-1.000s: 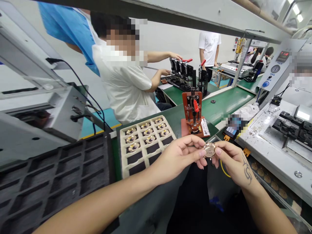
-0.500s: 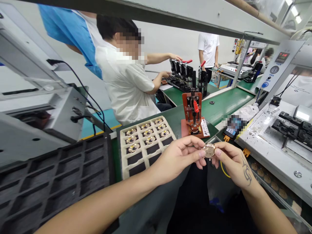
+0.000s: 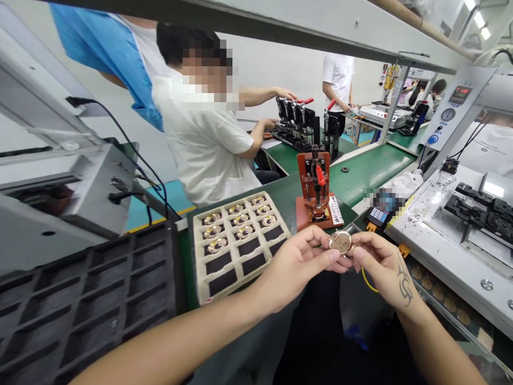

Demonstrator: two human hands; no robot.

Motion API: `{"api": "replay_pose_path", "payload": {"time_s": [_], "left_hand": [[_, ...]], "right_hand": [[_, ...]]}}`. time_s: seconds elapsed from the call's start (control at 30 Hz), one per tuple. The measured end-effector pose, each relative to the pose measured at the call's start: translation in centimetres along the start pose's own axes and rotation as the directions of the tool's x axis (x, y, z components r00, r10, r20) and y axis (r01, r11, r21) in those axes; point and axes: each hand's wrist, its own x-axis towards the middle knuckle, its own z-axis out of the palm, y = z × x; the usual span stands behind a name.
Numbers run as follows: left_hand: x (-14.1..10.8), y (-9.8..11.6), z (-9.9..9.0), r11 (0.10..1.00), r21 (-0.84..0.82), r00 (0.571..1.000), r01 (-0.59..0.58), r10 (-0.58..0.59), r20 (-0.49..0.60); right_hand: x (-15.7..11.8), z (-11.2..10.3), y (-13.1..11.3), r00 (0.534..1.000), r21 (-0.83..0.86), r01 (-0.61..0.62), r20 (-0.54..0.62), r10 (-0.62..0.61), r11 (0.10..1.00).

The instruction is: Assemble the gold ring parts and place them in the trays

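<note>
A round rose-gold watch case [image 3: 340,243], its engraved back turned up toward me, is held between my hands above my lap. My left hand [image 3: 306,251] is closed on its left side, the thumb along the lower rim. On the right edge, the bent fingers and thumb of my right hand [image 3: 371,256] pinch the case. Just beyond stands a red-brown toggle press [image 3: 315,187] with a red handle. To its left lies a cream compartment tray [image 3: 202,267], with several gold watch cases [image 3: 244,231] in its far cells.
A black compartment tray [image 3: 120,289] lies at far left. A co-worker in white [image 3: 208,139] sits by black clamp fixtures [image 3: 298,125]. At right are a keypad device [image 3: 379,214] and a white machine [image 3: 425,208]. A metal beam [image 3: 280,27] crosses overhead.
The watch case has tilted and shifted slightly left and up in my hands, so its back shows differently. My left fingers now reach farther beneath it. The view has shifted a little.
</note>
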Motion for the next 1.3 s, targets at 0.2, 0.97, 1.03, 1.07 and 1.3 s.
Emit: {"api": "replay_pose_path", "payload": {"time_s": [0.2,0.97,1.03,1.07,1.3], "left_hand": [[0.0,-0.5,0.7,0.999,-0.015,0.999,-0.05,0.05,0.007],[0.5,-1.6,1.5,0.999,-0.038,0.999,0.022,-0.021,0.033],[0.5,-1.6,1.5,0.999,-0.035,0.999,0.024,-0.023,0.031],[0.5,-1.6,1.4,0.999,-0.031,0.999,0.025,-0.024,0.03],[0.5,-1.4,1.4,0.999,-0.023,0.999,0.023,-0.022,0.024]], "right_hand": [[-0.5,0.2,-0.8,0.998,-0.021,0.056,-0.027,-0.057,0.998],[-0.1,-0.2,-2.1,0.996,-0.031,0.036,-0.084,-0.039,0.999],[-0.1,-0.2,-2.1,0.996,-0.034,0.036,-0.081,-0.039,0.999],[-0.1,-0.3,-2.1,0.996,-0.037,0.035,-0.078,-0.038,0.999],[-0.2,-0.3,-2.0,0.997,-0.071,0.033,-0.074,-0.039,0.997]]}}
